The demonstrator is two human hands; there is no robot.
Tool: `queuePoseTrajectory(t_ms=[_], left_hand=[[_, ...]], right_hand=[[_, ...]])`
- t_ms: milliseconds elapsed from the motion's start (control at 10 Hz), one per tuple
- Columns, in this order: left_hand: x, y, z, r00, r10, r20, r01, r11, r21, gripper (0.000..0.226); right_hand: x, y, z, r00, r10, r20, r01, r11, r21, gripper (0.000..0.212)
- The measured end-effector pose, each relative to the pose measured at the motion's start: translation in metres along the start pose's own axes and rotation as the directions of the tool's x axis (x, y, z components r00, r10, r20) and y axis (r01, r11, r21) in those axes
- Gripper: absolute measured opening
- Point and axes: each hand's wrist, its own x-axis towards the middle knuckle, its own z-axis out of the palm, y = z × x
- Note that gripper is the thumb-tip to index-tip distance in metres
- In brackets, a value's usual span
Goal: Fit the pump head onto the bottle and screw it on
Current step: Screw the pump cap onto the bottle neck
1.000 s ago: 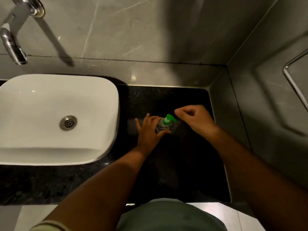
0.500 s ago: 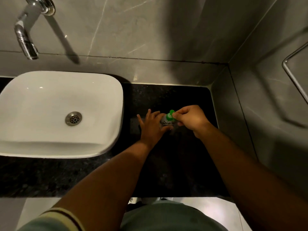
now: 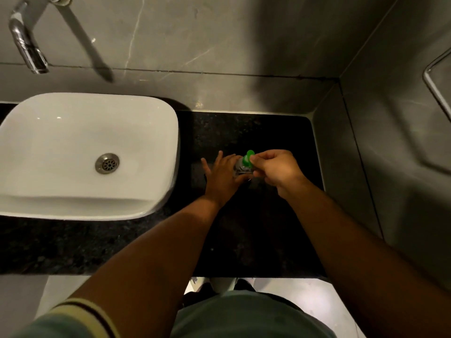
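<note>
A small clear bottle (image 3: 240, 169) stands on the black stone counter (image 3: 256, 228), right of the sink. A green pump head (image 3: 248, 157) sits on top of it, its nozzle pointing away from me. My left hand (image 3: 223, 175) wraps the bottle's left side, fingers partly spread. My right hand (image 3: 277, 168) comes in from the right with its fingertips pinched on the green pump head. Most of the bottle's body is hidden between the two hands.
A white basin (image 3: 156, 147) with a metal drain (image 3: 107, 163) fills the left. A chrome tap (image 3: 24, 45) juts from the grey wall above it. A side wall with a metal rail (image 3: 434, 86) closes the right. The counter's front edge is near my body.
My right hand, which was apart from the pump one second ago, has closed its fingers on the green pump head. The nozzle has turned. My left hand stays on the bottle.
</note>
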Motion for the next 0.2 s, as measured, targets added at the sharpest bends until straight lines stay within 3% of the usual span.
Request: queuePoseTrajectory(t_ms=[200], left_hand=[[0.0017, -0.0010, -0.0002, 1.000, 0.003, 0.027, -0.002, 1.000, -0.011, 0.073]], right_hand=[[-0.0031, 0.0020, -0.0017, 0.999, 0.004, 0.048, -0.009, 0.995, 0.102, 0.012]])
